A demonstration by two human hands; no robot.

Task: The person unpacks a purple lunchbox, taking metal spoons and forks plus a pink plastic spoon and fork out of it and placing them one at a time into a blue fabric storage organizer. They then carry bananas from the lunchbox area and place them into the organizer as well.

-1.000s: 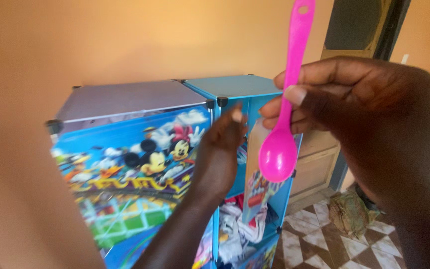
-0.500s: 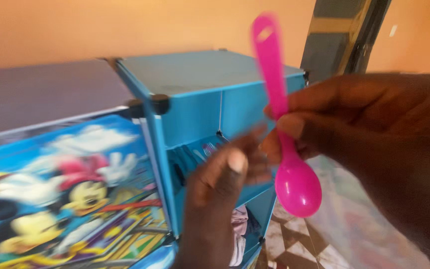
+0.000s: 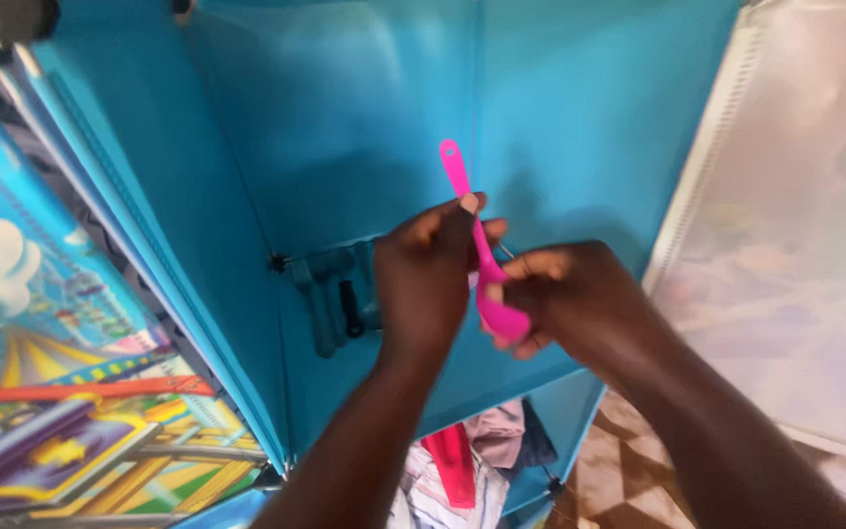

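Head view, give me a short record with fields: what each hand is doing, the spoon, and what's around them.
left hand: left hand grips the spoon's handle between thumb and fingers
right hand: right hand curled round the bowl end
spoon: pink plastic spoon, handle up, bowl down, hole at the handle tip
behind: blue cabinet panel with a connector at its edge
left side: cartoon door, swung open
below: clothes in a lower compartment
floor: patterned tiles

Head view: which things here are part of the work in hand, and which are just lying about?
In hand:
- pink spoon
- left hand and right hand, both holding it
- blue cabinet compartment behind them

Lying about:
- clothes in the compartment below
- cartoon-printed door
- tiled floor
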